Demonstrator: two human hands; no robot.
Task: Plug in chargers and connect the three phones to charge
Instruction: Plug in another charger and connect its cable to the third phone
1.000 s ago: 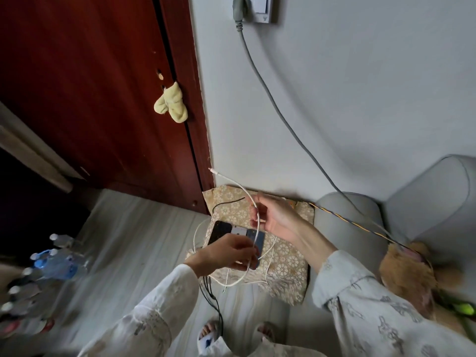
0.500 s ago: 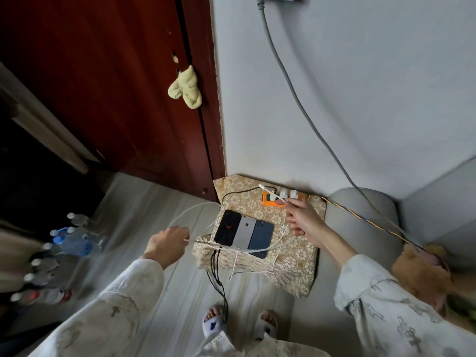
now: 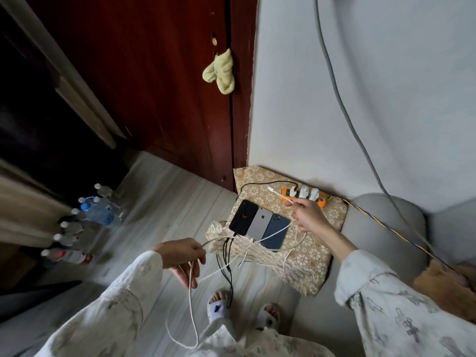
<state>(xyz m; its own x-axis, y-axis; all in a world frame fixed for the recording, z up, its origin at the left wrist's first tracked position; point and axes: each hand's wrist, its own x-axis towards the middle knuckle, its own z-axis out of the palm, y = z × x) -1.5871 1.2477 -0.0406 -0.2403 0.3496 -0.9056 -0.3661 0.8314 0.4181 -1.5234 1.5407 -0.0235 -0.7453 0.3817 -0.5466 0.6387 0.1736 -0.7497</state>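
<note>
Grey wall meets a dark red door at the corner where a patterned cushion (image 3: pixel 304 264) lies on the pale floor, and everything for the task is carried on it. Three phones (image 3: pixel 260 228) are laid face down side by side near the cushion's left edge, touching one another: black, silver, blue. An orange power strip (image 3: pixel 304 195) sits along the far edge against the wall, with three white chargers (image 3: pixel 306 193) plugged into it. A black cable appears to be seated in the black phone at the near edge; whether the silver phone is connected cannot be told. The right hand (image 3: pixel 309 219) is closed in a pinch on a white cable (image 3: pixel 279 194) just in front of the strip, its plug end sticking out free toward the far-left corner. The left hand (image 3: pixel 180 256) is held off the cushion's left edge, fingers loosely closed around the slack of a white cable (image 3: pixel 191 300) that hangs in a long loop toward the floor. The step in hand is judged to be sorting one cable out before it is plugged in. It would be done well if the slack were drawn clear of the tangle at the near edge first, the plug then gripped close behind its tip, lined up square with the port, and the phone steadied so the row is not pushed off the soft cushion.
</note>
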